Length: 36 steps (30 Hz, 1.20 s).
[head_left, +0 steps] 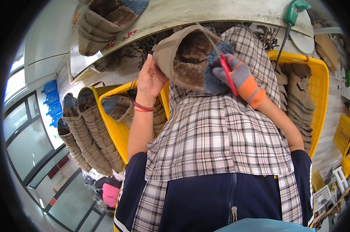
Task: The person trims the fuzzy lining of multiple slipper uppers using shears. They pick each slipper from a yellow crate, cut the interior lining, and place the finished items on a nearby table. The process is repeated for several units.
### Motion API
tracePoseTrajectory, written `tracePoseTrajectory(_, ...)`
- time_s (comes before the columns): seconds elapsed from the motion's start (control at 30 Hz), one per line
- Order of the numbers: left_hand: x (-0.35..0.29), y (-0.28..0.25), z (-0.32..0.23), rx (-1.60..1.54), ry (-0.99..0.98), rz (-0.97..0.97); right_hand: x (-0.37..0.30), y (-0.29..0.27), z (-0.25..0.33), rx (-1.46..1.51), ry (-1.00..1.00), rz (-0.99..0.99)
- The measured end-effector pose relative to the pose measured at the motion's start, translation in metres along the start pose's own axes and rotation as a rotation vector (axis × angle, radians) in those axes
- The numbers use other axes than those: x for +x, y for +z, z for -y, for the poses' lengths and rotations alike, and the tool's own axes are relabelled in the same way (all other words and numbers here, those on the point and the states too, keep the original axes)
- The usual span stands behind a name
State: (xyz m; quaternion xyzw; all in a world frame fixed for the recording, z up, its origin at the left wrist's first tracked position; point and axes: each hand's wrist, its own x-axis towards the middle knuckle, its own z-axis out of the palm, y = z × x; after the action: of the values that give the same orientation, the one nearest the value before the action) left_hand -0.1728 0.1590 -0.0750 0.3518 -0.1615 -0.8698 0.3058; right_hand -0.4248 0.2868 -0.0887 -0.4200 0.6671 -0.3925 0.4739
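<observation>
A tan fabric piece (170, 54) with brown and blue fur lining, shaped like a shoe upper, is held above my lap with its opening facing up. My bare left hand (153, 76) grips its left side; the thumb shows outside and the other fingers are partly hidden by the piece. My right hand (240, 79), in a grey and orange glove, is shut on red-handled scissors (225, 65) seen nearly edge-on. Their thin metal end reaches up past the opening. The gloved fingers lie against the blue fur edge.
Similar pieces stand nested on the worktable (221, 14) at upper left. A green corded tool (295, 12) lies at its right end. Yellow baskets (322, 85) holding stacked pieces flank my legs, with more stacks (93, 131) at left. A plaid apron (217, 131) covers my lap.
</observation>
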Motion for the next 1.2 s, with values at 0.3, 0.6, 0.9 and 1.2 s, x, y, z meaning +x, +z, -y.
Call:
tracePoseTrajectory(0.3,-0.002,-0.033,0.031,-0.131,0.038,0.014,-0.013,-0.022,0.035,0.36,0.112,0.025)
tracePoseTrajectory(0.6,-0.005,0.005,0.047,-0.248,0.136,0.123,-0.006,-0.035,0.069,0.387,0.071,-0.002)
tracePoseTrajectory(0.9,0.029,0.029,0.047,-0.429,0.16,0.168,0.013,-0.014,0.104,0.613,-0.065,-0.027)
tracePoseTrajectory(1.2,0.033,0.023,0.058,-0.577,0.069,0.098,-0.007,-0.061,0.104,-0.69,-0.137,-0.22)
